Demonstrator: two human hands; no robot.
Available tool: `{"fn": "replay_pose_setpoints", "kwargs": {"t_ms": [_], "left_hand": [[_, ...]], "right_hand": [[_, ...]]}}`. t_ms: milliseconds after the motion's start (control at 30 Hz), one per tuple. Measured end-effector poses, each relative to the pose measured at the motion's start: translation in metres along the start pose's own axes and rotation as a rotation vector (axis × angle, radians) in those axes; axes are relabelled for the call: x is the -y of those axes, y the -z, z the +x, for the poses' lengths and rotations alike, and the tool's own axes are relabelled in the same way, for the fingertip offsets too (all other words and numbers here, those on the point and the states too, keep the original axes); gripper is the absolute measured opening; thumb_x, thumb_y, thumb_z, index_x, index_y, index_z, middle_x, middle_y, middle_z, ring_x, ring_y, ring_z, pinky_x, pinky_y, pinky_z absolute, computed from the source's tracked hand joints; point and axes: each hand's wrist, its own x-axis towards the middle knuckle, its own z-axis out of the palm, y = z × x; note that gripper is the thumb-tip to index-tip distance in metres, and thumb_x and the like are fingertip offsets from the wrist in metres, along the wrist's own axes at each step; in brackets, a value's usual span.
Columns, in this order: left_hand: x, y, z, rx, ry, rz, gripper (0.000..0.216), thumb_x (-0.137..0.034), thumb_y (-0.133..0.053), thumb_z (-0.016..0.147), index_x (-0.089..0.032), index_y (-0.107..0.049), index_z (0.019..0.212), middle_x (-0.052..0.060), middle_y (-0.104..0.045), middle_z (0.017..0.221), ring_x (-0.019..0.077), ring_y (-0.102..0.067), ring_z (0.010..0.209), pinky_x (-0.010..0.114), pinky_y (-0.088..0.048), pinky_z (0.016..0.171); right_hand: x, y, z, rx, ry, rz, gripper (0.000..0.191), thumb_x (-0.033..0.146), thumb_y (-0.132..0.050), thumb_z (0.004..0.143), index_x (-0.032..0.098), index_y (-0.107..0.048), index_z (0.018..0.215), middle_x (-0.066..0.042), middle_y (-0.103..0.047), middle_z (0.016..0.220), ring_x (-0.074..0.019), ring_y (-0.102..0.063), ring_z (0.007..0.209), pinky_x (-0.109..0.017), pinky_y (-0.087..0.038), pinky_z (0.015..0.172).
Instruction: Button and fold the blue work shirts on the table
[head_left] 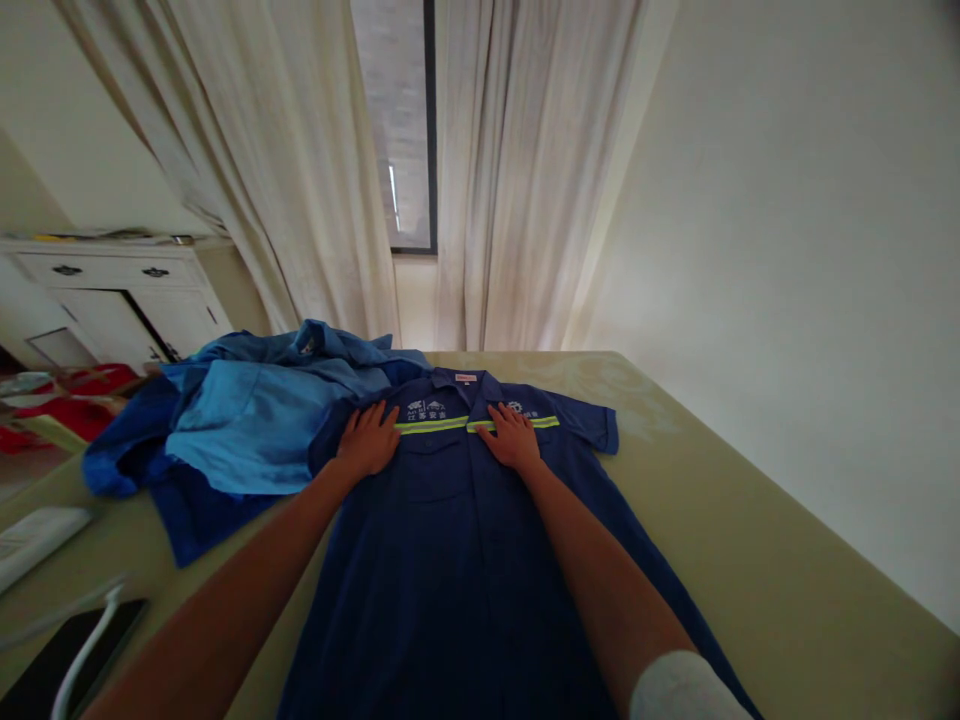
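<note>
A dark navy short-sleeved work shirt (442, 540) lies front up on the table (720, 500), its collar at the far end. Yellow-green stripes and white lettering cross its chest. My left hand (367, 440) rests flat on the left side of the chest, fingers spread beside the stripe. On the other side of the front opening, my right hand (511, 438) presses the cloth with its fingers apart, over part of the stripe and print. Neither hand grips the fabric. The shirt's lower end runs out of view at the bottom.
Crumpled light and darker blue garments (255, 420) are heaped left of the shirt. A dark flat device (75, 650) with a white cable (86, 650) and a white object (41, 540) lie nearer left. A wall (787, 250) borders the right; curtains (300, 170) hang behind.
</note>
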Motion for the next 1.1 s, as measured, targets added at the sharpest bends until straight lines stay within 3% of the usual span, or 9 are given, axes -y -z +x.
{"fn": "replay_pose_setpoints", "kwargs": {"t_ms": [100,200,300,433,533,633,767,967,1100], "left_hand": [[-0.046,-0.001,-0.003,-0.124,-0.076,-0.061,0.054,-0.020,-0.044,0.095,-0.015,-0.058,0.147,0.020,-0.056,0.152,0.0344,-0.043,0.148,0.050,-0.028,0.124],[-0.099,-0.010,-0.009,-0.061,-0.179,-0.214,0.045,-0.023,-0.043,0.098,-0.015,-0.066,0.136,0.021,-0.064,0.140,0.0331,-0.057,0.133,0.046,-0.041,0.114],[-0.126,-0.025,-0.013,-0.028,-0.185,-0.284,0.045,-0.028,-0.042,0.101,-0.018,-0.063,0.139,0.018,-0.060,0.148,0.0326,-0.056,0.135,0.048,-0.041,0.114],[-0.121,-0.038,-0.013,-0.041,-0.196,-0.311,0.045,-0.037,-0.048,0.100,-0.031,-0.060,0.143,0.009,-0.051,0.160,0.0327,-0.043,0.149,0.054,-0.027,0.124],[-0.113,-0.040,-0.010,-0.055,-0.208,-0.304,0.042,-0.036,-0.050,0.100,-0.032,-0.063,0.140,0.009,-0.052,0.160,0.0324,-0.043,0.149,0.054,-0.027,0.123],[-0.110,-0.038,-0.009,-0.070,-0.215,-0.334,0.037,-0.034,-0.048,0.102,-0.031,-0.068,0.133,0.008,-0.057,0.154,0.0310,-0.049,0.144,0.054,-0.029,0.123],[-0.111,-0.032,-0.014,-0.072,-0.295,-0.377,0.033,-0.025,-0.049,0.101,-0.030,-0.074,0.122,0.005,-0.069,0.138,0.0258,-0.058,0.130,0.049,-0.036,0.117],[-0.116,-0.024,-0.023,-0.060,-0.443,-0.374,0.022,-0.031,-0.063,0.097,-0.025,-0.075,0.114,0.005,-0.072,0.121,0.0263,-0.062,0.114,0.045,-0.044,0.102],[-0.126,-0.023,-0.021,0.008,-0.373,-0.419,0.012,-0.026,-0.065,0.096,-0.023,-0.073,0.105,0.005,-0.071,0.111,0.0254,-0.063,0.106,0.040,-0.047,0.093]], "right_hand": [[0.000,0.002,0.003,-0.040,0.009,0.031,0.056,0.051,-0.040,0.108,0.018,-0.052,0.152,-0.012,-0.048,0.159,-0.0283,-0.043,0.144,-0.043,-0.028,0.119],[0.001,0.010,0.000,-0.138,0.038,0.058,0.046,0.041,-0.040,0.109,0.017,-0.058,0.143,-0.014,-0.059,0.146,-0.0277,-0.049,0.134,-0.040,-0.032,0.115],[0.007,0.023,-0.013,-0.239,0.101,0.064,0.037,0.034,-0.038,0.109,0.017,-0.065,0.127,-0.014,-0.066,0.129,-0.0274,-0.054,0.123,-0.038,-0.035,0.111],[0.027,0.033,-0.050,-0.182,0.186,0.061,0.030,0.042,-0.046,0.107,0.020,-0.067,0.107,-0.010,-0.069,0.107,-0.0254,-0.060,0.105,-0.035,-0.043,0.098],[0.042,0.029,-0.082,-0.111,0.182,0.035,0.037,0.055,-0.064,0.095,0.021,-0.065,0.108,-0.010,-0.069,0.108,-0.0280,-0.061,0.102,-0.037,-0.047,0.092],[0.042,0.021,-0.099,-0.124,0.100,0.035,0.026,0.033,-0.067,0.089,0.019,-0.066,0.111,-0.012,-0.069,0.111,-0.0294,-0.062,0.106,-0.037,-0.048,0.092],[0.025,0.014,-0.092,-0.175,-0.019,0.260,0.031,0.013,-0.057,0.083,0.019,-0.069,0.111,-0.008,-0.075,0.108,-0.0237,-0.069,0.101,-0.032,-0.050,0.090],[0.005,0.013,-0.080,-0.281,-0.148,0.561,0.018,0.026,-0.059,0.084,0.019,-0.075,0.089,-0.004,-0.075,0.080,-0.0213,-0.069,0.074,-0.030,-0.050,0.073],[0.003,0.014,-0.080,-0.272,-0.129,0.684,0.023,0.030,-0.054,0.084,0.020,-0.075,0.080,-0.003,-0.072,0.072,-0.0201,-0.065,0.068,-0.028,-0.048,0.066]]}}
